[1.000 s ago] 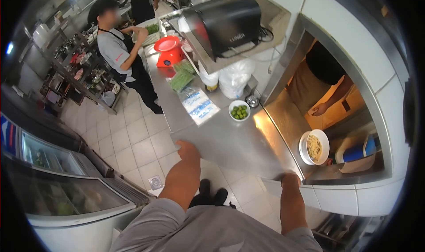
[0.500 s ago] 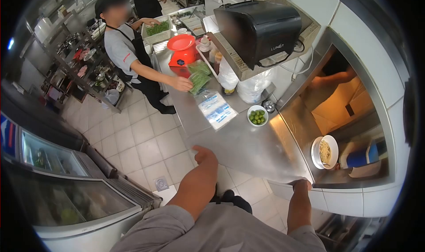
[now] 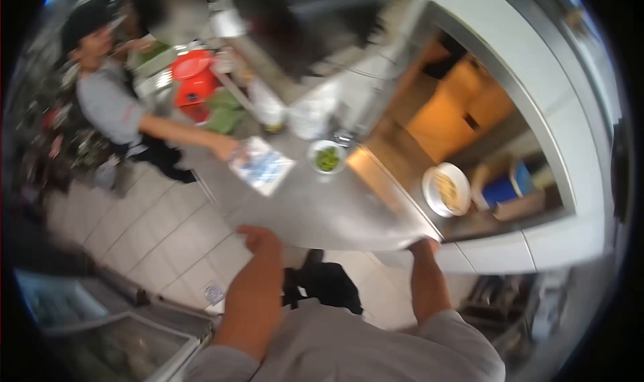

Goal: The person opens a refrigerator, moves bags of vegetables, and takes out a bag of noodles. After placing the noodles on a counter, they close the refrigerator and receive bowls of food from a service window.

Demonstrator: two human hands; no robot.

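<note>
My left hand (image 3: 260, 238) is at the near left edge of the steel counter (image 3: 315, 207), a finger or thumb pointing left; nothing shows in it. At the counter's near right corner, my right hand (image 3: 425, 246) touches the edge, its fingers mostly hidden. Farther back on the steel stands a white bowl of small green citrus fruits (image 3: 327, 158). Left of that bowl, a co-worker's hand (image 3: 228, 148) reaches to a flat white and blue plastic packet (image 3: 263, 166). A white bowl of noodle-like food (image 3: 448, 189) sits at the pass-through opening on the right.
Behind the packet are a bag of green vegetables (image 3: 224, 111) and a red scale (image 3: 193, 77). A black machine (image 3: 302, 20) occupies a raised shelf. The co-worker (image 3: 111, 103) stands at the far left. Glass-topped fridges (image 3: 134, 342) are low on the left.
My view has swung, blurring the picture and shifting the scene left and up. The co-worker's hand has gone from the green vegetable bag to the white and blue packet. Both my hands stay near the counter edge.
</note>
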